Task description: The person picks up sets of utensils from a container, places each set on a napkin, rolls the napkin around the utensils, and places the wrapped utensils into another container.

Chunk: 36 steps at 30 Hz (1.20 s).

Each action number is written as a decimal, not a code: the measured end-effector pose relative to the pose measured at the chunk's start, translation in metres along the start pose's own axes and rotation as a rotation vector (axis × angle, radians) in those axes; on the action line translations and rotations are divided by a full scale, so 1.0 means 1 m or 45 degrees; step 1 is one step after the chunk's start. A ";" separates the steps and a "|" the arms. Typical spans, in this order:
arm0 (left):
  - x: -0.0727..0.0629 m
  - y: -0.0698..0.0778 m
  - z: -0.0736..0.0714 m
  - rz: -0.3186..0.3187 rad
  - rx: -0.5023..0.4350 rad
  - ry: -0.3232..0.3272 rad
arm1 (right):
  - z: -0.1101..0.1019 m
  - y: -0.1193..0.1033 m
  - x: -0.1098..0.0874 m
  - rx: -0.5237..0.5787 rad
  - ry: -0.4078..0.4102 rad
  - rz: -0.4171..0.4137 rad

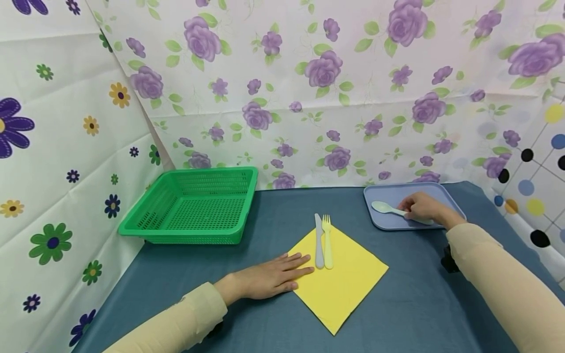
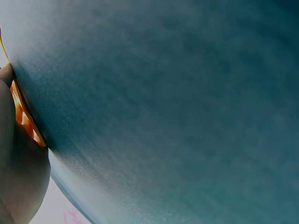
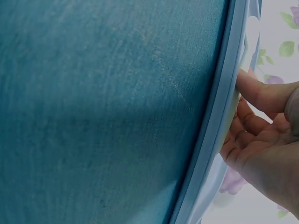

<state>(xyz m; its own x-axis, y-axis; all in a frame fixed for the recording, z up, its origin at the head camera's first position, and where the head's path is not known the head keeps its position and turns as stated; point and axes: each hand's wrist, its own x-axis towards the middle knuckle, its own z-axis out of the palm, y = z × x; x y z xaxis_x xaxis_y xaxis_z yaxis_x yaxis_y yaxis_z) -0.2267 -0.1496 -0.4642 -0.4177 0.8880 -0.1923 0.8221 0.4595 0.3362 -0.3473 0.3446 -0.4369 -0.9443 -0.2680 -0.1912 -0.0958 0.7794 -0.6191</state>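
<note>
My left hand (image 1: 271, 278) lies with fingers spread on the left corner of a folded yellow napkin (image 1: 348, 274). A grey knife (image 1: 319, 242) and a pale yellow fork (image 1: 327, 242) lie side by side across its upper part, just beyond the fingertips. At the back right, my right hand (image 1: 423, 207) reaches over a blue-lilac tray (image 1: 384, 223) and pinches the handle of a pale spoon (image 1: 382, 207), whose bowl points left. In the right wrist view, thumb and curled fingers meet at the tray (image 3: 210, 126); its rim hides most of the spoon.
A green plastic basket (image 1: 190, 239) stands at the back left of the blue-grey tabletop (image 1: 282, 211). Flowered sheets (image 1: 282, 98) hang behind and to the left of the table. A dotted sheet (image 1: 538, 186) hangs at the right.
</note>
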 end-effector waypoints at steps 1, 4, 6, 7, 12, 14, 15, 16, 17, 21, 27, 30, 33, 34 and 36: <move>0.000 0.000 0.000 0.000 -0.004 -0.001 | 0.000 0.001 -0.001 0.005 0.003 -0.015; 0.000 0.000 0.001 0.003 -0.012 -0.003 | 0.001 0.003 -0.004 0.014 0.029 -0.063; 0.001 0.001 0.001 0.004 -0.013 -0.001 | 0.002 0.005 -0.005 0.024 0.060 -0.086; 0.000 0.001 0.001 0.003 -0.015 0.000 | 0.002 0.006 -0.005 0.028 0.078 -0.092; 0.000 0.002 -0.002 0.001 -0.021 0.003 | -0.002 0.007 -0.003 0.082 0.125 -0.069; 0.000 0.002 -0.002 0.000 -0.022 0.003 | -0.005 0.005 -0.004 0.115 0.118 -0.054; 0.000 0.002 -0.002 0.000 -0.023 0.003 | -0.006 0.004 -0.004 0.123 0.116 -0.051; 0.000 0.003 -0.003 0.000 -0.022 0.004 | -0.008 0.002 -0.005 0.136 0.114 -0.042; 0.000 0.003 -0.002 0.001 -0.022 0.004 | -0.009 0.000 -0.005 0.150 0.112 -0.034; 0.000 0.002 -0.001 0.001 -0.026 0.007 | -0.010 -0.007 -0.006 0.217 0.103 0.015; -0.002 0.001 0.000 -0.008 -0.034 0.003 | -0.009 -0.015 -0.003 0.341 0.075 0.059; -0.001 0.001 0.000 -0.006 -0.028 0.003 | -0.008 -0.019 -0.003 0.381 0.080 0.066; -0.001 0.000 0.000 -0.003 -0.021 0.002 | -0.008 -0.023 -0.004 0.427 0.082 0.080; -0.001 0.000 0.000 -0.002 -0.018 0.002 | -0.007 -0.025 -0.004 0.440 0.082 0.087; 0.000 0.000 -0.001 -0.002 -0.015 0.000 | -0.007 -0.028 -0.004 0.467 0.076 0.093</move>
<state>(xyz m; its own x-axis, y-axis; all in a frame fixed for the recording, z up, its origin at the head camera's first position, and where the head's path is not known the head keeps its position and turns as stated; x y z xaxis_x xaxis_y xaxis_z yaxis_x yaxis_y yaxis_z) -0.2270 -0.1500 -0.4637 -0.4193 0.8872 -0.1926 0.8167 0.4612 0.3468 -0.3430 0.3280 -0.4139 -0.9621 -0.1777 -0.2070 0.0812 0.5379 -0.8391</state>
